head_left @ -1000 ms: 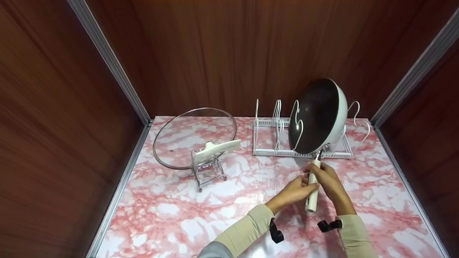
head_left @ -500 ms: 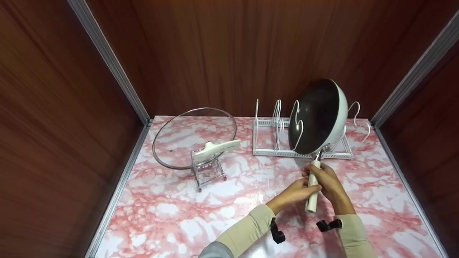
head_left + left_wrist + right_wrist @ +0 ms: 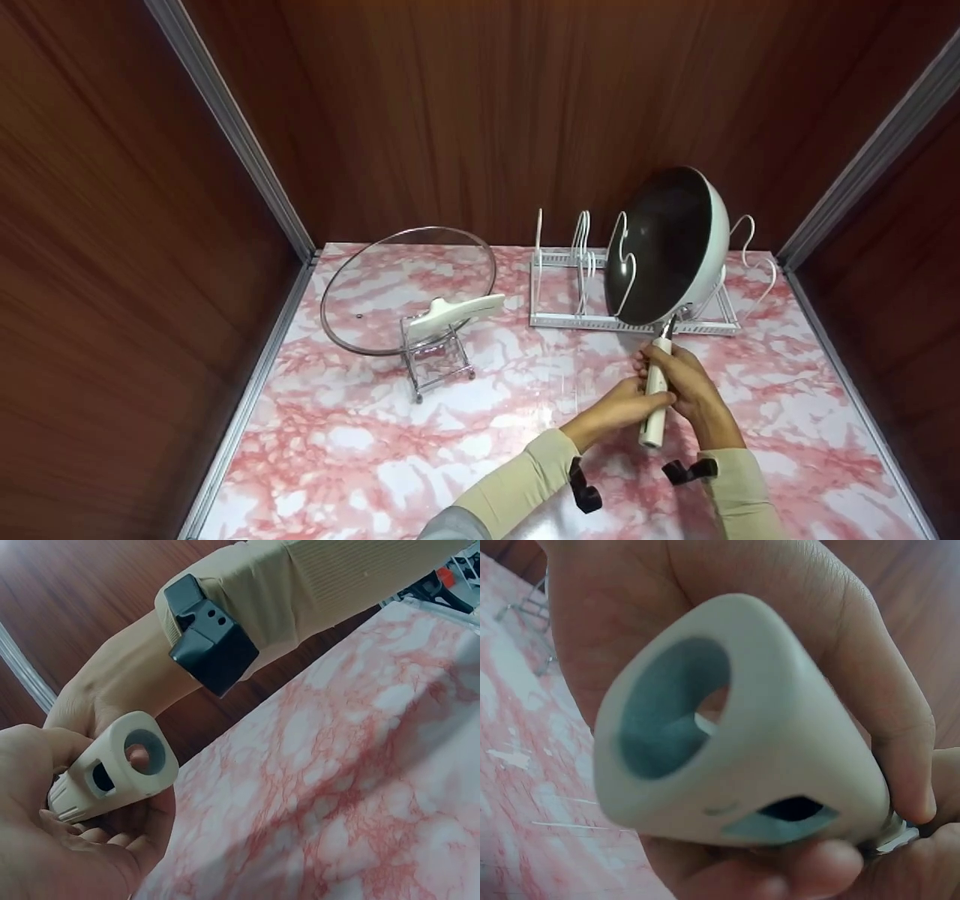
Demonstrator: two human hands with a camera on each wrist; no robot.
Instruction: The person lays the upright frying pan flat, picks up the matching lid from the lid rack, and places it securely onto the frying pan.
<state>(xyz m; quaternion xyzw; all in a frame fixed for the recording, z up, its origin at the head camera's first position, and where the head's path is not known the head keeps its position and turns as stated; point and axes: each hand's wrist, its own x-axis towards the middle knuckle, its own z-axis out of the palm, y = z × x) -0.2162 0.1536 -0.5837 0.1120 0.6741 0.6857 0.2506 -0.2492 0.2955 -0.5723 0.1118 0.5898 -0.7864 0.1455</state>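
Wood-grain walls (image 3: pixel 450 112) box in a pink-marbled tabletop (image 3: pixel 360 465). Over on the left, a clear glass lid (image 3: pixel 390 292) leans in a chrome wire stand (image 3: pixel 442 380). Further right, a white pan rack (image 3: pixel 570 321) has a dark-lined wok (image 3: pixel 667 240) on edge between its right-hand dividers, open side facing left. The left hand (image 3: pixel 626 405) is curled around the cream handle (image 3: pixel 657 379), and the right hand (image 3: pixel 694 382) grips it nearer the bowl. I'd guess it's rigid, kinda front-heavy and a bit slick, so two hands on the handle seems right.
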